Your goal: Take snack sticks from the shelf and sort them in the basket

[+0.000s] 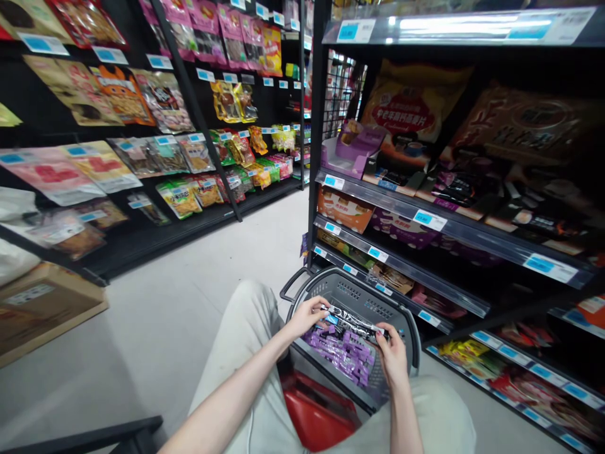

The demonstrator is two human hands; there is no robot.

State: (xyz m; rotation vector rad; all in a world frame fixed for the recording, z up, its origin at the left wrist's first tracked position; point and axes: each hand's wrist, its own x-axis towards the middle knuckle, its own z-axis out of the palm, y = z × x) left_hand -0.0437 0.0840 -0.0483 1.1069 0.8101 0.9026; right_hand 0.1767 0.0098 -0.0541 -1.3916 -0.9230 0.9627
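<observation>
My left hand and my right hand hold a long, narrow, shiny plastic strip stretched between them. It looks dark and clear, and I cannot make out its exact kind. Fingers and thumb of each hand pinch one end. Just beneath is a grey shopping basket with perforated walls and a black handle, standing between my knees. Many small purple plastic pieces lie heaped in it, mixed with clear plastic. A small blue-and-white label shows by the left end of the strip.
Shelves of packaged food with blue-and-white price tags rise close on the right. More bagged snacks hang on a black rack at left. A cardboard box sits on the floor at left. Something red is below the basket's near edge.
</observation>
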